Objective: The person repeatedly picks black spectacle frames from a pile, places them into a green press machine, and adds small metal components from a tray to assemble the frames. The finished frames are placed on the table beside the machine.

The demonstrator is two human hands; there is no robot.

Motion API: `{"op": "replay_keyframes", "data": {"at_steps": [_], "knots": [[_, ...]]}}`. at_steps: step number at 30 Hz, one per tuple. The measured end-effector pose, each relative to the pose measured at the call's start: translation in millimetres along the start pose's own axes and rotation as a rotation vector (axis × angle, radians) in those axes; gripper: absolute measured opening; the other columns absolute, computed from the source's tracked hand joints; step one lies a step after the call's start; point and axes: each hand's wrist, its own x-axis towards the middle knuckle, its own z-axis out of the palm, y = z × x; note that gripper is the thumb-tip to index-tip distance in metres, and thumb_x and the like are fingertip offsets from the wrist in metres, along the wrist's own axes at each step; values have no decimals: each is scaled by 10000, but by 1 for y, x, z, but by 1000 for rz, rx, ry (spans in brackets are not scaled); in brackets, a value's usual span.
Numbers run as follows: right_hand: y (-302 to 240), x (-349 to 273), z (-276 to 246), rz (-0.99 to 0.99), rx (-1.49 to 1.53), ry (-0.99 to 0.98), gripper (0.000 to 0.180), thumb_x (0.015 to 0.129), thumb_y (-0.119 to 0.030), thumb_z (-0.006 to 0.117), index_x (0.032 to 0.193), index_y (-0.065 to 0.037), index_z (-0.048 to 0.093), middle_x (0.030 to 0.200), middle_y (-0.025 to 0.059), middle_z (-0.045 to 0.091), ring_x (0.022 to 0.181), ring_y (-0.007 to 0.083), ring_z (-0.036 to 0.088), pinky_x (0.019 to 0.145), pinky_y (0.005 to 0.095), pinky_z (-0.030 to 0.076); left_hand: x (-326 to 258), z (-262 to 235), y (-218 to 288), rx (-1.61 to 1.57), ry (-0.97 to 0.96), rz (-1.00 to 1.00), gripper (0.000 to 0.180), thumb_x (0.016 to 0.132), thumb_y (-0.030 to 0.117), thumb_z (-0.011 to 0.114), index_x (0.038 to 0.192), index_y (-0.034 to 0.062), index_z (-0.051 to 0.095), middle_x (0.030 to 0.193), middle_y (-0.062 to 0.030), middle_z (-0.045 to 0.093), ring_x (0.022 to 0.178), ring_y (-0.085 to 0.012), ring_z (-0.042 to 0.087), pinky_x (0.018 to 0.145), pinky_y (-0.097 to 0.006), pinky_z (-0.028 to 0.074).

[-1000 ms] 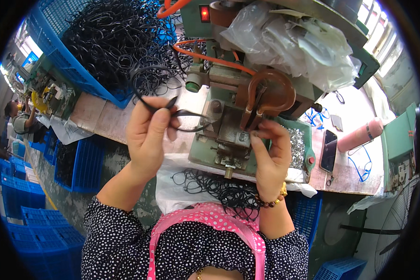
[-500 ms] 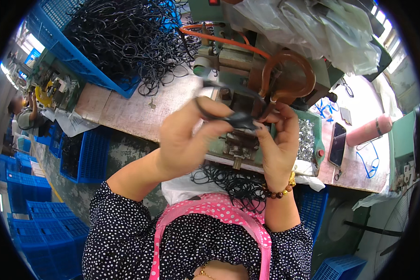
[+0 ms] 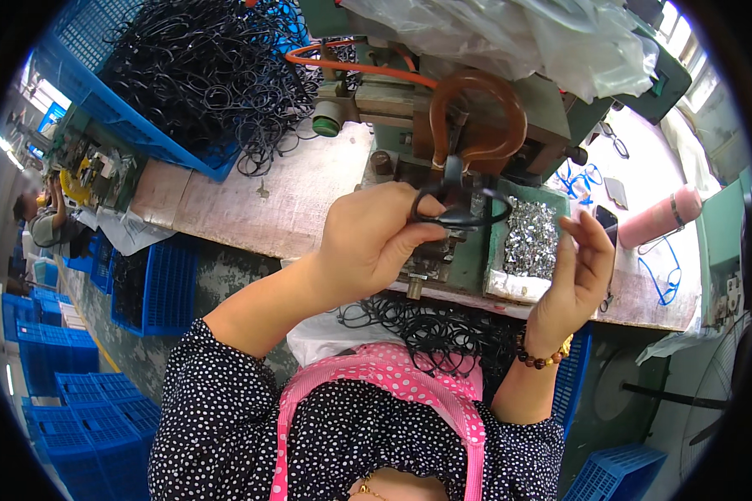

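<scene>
My left hand (image 3: 372, 242) is closed, pinching the near side of a black eyeglass frame (image 3: 505, 210) between thumb and fingers. The frame is held up in front of a green bench press (image 3: 393, 111), and its far part blurs against the dark machine. My right hand (image 3: 578, 271) is apart from the frame, just right of a green tray of small shiny metal pieces (image 3: 530, 238). Its fingers curl toward the thumb in a pinch; anything between the tips is too small to make out. Several black frames (image 3: 426, 330) lie in my lap below the table edge.
A blue basket (image 3: 134, 113) heaped with black frames (image 3: 200, 79) stands at the back left. An orange hose (image 3: 355, 69) and clear plastic sheeting (image 3: 526, 37) cover the press top. A pink bottle (image 3: 660, 217), a phone (image 3: 607, 219) and blue frames (image 3: 667, 284) lie right.
My right hand has let go of the black eyeglass frame and moved right, beside the metal-piece tray. My left hand has shifted slightly right with the frame. The whole view has shifted a little.
</scene>
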Motion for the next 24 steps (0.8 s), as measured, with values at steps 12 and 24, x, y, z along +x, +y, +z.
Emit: {"op": "replay_keyframes", "data": {"at_steps": [12, 24], "knots": [[49, -15, -31, -261, -946, -491, 244, 818, -75, 697, 1052, -38, 642, 1174, 147, 614, 1239, 374, 482, 1067, 469, 353, -2, 2, 3, 87, 72, 89, 228, 798, 119, 762, 943, 9, 625, 805, -127, 633, 695, -337, 627, 604, -404, 498], [64, -17, -16, -121, -707, -259, 78, 892, -54, 633, 949, -4, 613, 944, 122, 642, 933, 307, 563, 905, 413, 423, -59, -77, -91, 590, 201, -103, 168, 825, 80, 708, 981, 55, 649, 972, -118, 624, 915, -307, 596, 808, -418, 490]]}}
